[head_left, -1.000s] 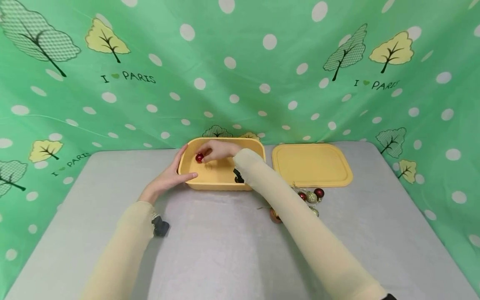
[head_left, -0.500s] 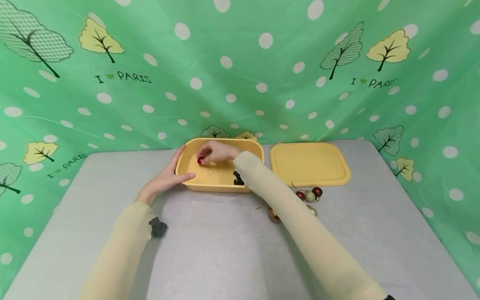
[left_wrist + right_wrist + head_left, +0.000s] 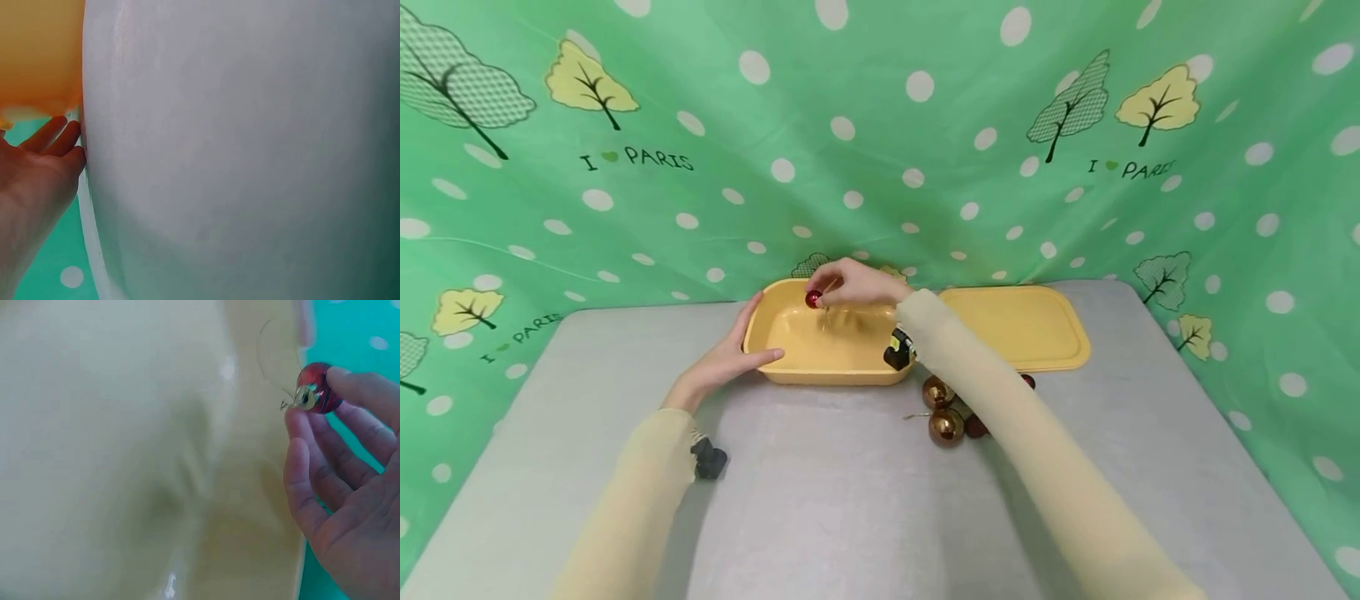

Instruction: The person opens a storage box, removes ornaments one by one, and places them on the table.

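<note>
My right hand [image 3: 859, 282] pinches a small shiny red Christmas bauble [image 3: 814, 299] between thumb and fingertips, up near the back wall of a yellow box [image 3: 831, 377]. In the right wrist view, the bauble [image 3: 315, 387] shows its gold cap and a thin looped string [image 3: 260, 353]. My left hand [image 3: 722, 358] holds the box's left end. Its thumb lies over the front left rim, and the fingers run along the outer side. In the left wrist view, the fingers of the left hand [image 3: 40, 162] are beside the orange-looking box wall [image 3: 40, 56].
A yellow lid [image 3: 1033, 329] lies right of the box. Several baubles, including a copper one [image 3: 946, 427], sit in front of it, partly hidden by my right forearm. A green polka-dot cloth [image 3: 880, 125] hangs behind the grey table [image 3: 820, 500].
My right hand has lifted the red bauble from low in the box up toward its back rim. My left hand stays at the box's left end. More copper baubles now show beside the right forearm.
</note>
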